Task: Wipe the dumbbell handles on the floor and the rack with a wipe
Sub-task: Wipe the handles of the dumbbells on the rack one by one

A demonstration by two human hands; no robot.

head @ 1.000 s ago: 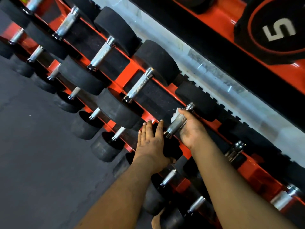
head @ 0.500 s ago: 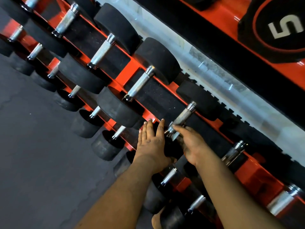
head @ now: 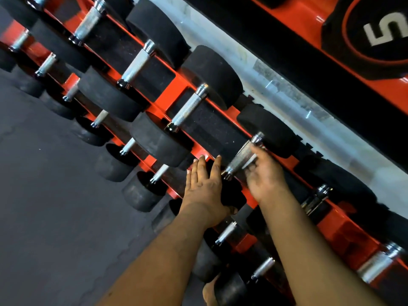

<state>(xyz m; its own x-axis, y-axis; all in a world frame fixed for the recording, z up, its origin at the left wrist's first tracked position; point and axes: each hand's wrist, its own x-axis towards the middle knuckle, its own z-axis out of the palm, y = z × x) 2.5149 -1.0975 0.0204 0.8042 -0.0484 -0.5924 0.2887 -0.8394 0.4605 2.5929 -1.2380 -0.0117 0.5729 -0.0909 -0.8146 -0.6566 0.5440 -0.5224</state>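
My right hand (head: 263,173) curls around the knurled dumbbell handle (head: 241,156) just right of frame centre, with a pale wipe (head: 250,162) pinched between fingers and steel; only a grey sliver of the wipe shows. My left hand (head: 204,186) lies flat, fingers straight, on the black end weight (head: 231,195) at that handle's near end, grasping nothing. The dumbbell sits on the upper tier of the orange rack (head: 170,96), which runs diagonally from upper left to lower right. Up the row, the neighbouring handle (head: 187,109) is exposed, with a bare strip of black shelf padding (head: 212,129) between the two. Smaller dumbbells crowd the lower tier (head: 136,188) just beside my left wrist. The dark rubber floor (head: 55,206) fills the lower left, wide open. A plate marked "5" (head: 379,34) sits upper right, well apart.
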